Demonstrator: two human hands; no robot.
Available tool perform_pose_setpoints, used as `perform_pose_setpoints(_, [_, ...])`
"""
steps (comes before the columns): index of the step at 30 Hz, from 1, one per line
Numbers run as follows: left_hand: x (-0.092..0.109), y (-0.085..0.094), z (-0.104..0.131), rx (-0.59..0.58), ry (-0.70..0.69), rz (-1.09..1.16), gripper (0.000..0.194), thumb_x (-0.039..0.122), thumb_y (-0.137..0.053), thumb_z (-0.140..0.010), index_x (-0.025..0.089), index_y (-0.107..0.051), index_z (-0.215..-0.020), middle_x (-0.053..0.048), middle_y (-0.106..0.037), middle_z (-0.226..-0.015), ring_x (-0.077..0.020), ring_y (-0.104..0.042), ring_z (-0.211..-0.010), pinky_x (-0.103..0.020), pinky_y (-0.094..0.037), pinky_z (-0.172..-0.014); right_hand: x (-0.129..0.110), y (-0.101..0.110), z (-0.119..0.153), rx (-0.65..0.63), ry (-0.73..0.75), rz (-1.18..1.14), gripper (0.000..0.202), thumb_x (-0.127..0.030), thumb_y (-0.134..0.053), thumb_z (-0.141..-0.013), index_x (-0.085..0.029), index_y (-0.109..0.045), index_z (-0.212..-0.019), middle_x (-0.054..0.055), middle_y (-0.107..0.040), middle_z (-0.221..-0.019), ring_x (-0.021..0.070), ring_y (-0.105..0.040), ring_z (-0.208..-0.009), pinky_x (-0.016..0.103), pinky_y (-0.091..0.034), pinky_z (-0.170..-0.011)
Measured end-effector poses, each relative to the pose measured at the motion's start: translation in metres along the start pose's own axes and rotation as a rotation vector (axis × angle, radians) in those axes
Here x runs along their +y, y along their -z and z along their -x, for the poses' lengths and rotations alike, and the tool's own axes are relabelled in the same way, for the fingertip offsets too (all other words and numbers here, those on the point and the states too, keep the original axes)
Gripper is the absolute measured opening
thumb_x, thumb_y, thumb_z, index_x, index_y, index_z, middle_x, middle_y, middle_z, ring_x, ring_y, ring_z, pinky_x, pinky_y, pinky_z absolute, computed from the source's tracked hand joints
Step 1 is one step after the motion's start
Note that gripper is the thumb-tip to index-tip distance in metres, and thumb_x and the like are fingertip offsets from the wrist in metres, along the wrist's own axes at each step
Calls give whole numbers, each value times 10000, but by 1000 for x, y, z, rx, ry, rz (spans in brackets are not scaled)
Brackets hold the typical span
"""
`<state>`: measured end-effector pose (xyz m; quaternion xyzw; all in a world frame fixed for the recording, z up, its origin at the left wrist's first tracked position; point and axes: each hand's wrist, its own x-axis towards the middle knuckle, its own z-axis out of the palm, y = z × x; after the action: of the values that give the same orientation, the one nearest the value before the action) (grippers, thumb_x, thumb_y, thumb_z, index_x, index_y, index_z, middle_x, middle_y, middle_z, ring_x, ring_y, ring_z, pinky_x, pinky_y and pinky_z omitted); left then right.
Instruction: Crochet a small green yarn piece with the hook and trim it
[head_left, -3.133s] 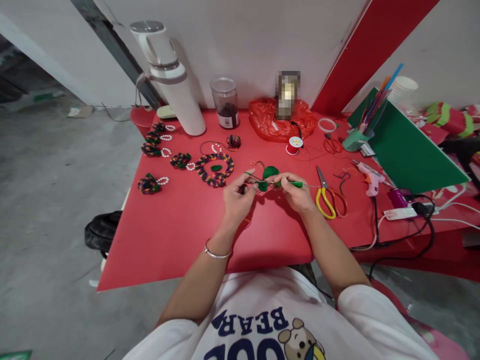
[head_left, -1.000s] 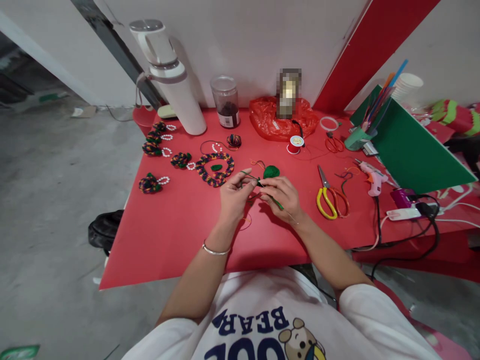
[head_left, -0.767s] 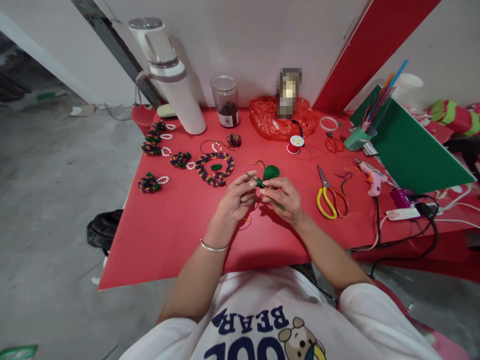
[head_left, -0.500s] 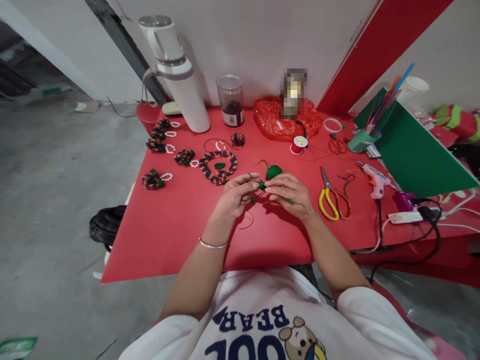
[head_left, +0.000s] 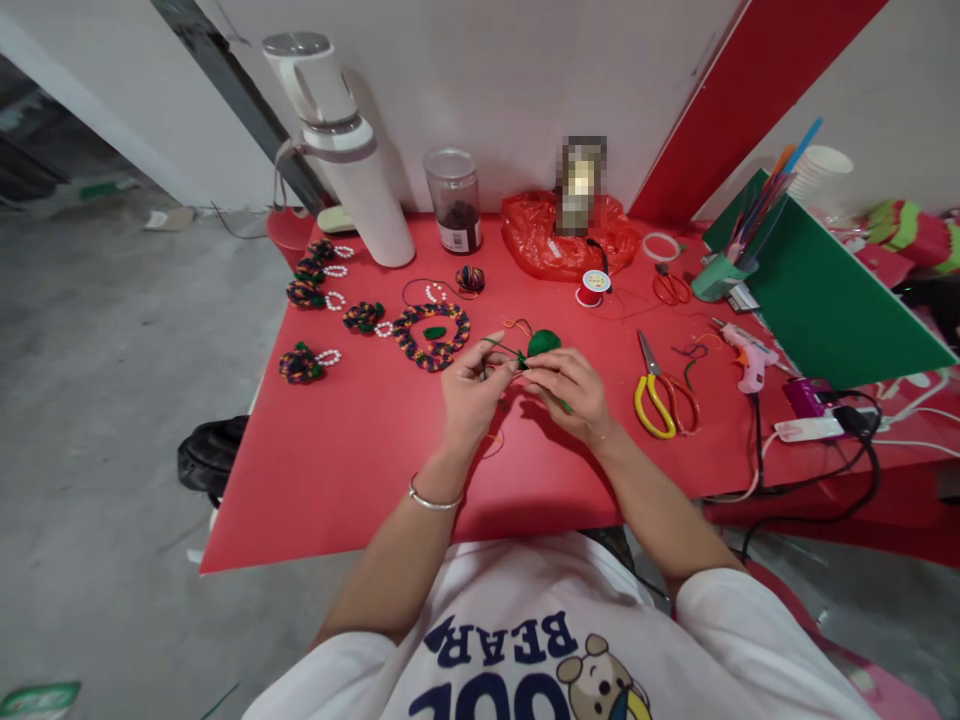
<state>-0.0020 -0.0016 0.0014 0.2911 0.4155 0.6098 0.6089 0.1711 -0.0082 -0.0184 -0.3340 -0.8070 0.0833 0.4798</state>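
My left hand (head_left: 474, 392) pinches a small green crochet piece (head_left: 523, 359), with green yarn stretched over its raised index finger. Close against it, the fingers of my right hand (head_left: 571, 392) are closed on a thin crochet hook whose green end (head_left: 565, 406) pokes out below the palm; its tip is too small to make out. Just behind the fingertips lies a ball of green yarn (head_left: 544, 342). To the left rests a braided multicolour crochet ring (head_left: 405, 345) with a green leaf-shaped piece (head_left: 434, 333) inside it.
Several multicolour crochet flowers with bead loops (head_left: 300, 364) line the left side. Yellow-and-red-handled scissors (head_left: 655, 400), a pink glue gun (head_left: 752, 362) and a power strip (head_left: 810, 430) lie right. Behind stand a white flask (head_left: 367, 200), a jar (head_left: 454, 205) and a red thread spool (head_left: 592, 289).
The left hand has turned, its index finger lifting and drawing the yarn upward. The right hand has shifted slightly left, still at the crochet piece. The whole view has moved a little.
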Motion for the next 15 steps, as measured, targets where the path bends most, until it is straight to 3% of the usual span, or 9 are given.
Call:
perform_pose_setpoints(4, [8,6,-3,-250,443,175,417,147,-829,-588,166,-739,-994,73,-542,-593,10,-244,-384,-144,-156,-374,0,-3,5,13,14,39,178,-299,-691,-951,-360,-765,-1101,45,-768,-1104,223,-679,-1030,441,-572,-902])
perform_pose_setpoints(7, [16,13,-8,-330,569,202,409,104,-804,-576,158,-733,-976,64,-529,-593,10,-243,-391,-135,-132,-379,3,4,1,-35,71,-23,182,-322,-719,-936,-374,-766,-1103,28,-781,-1091,217,-680,-1027,427,-586,-877])
perform_pose_setpoints(10, [19,16,-10,-277,533,122,400,99,-802,-567,140,-734,-959,54,-538,-572,-2,-290,-391,-142,-138,-380,8,13,-5,-99,93,-86,236,-335,-738,-921,-379,-752,-1152,14,-785,-1125,214,-669,-1070,428,-585,-907])
perform_pose_setpoints(15, [19,15,-8,-118,320,-49,385,139,-837,-542,109,-751,-916,35,-567,-531,-44,-414,-405,-167,-191,-378,7,20,-11,-186,54,-125,188,-320,-713,-939,-317,-765,-1120,26,-791,-1146,227,-663,-1116,451,-569,-976])
